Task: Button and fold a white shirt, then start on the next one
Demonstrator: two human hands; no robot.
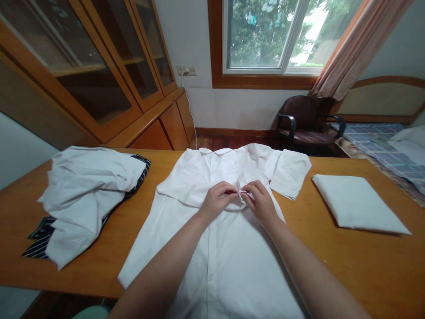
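Note:
A white button-up shirt (239, 261) lies spread front side up on the table, its collar toward the far edge. One sleeve (182, 192) is laid across the chest from the left. At the end of that sleeve, my left hand (219, 198) and my right hand (260, 201) face each other, fingertips pinched on the bunched cuff (241, 179). Whether a button sits between the fingers is hidden. The other sleeve (290, 170) extends to the right, bent back on itself.
On the wooden table (305, 261), a crumpled white garment (93, 186) rests over dark striped cloth (38, 248) at left. A neatly folded white cloth (358, 201) lies at right. Beyond stand a glass-door cabinet (146, 104), an armchair (299, 115) and a bed (392, 137).

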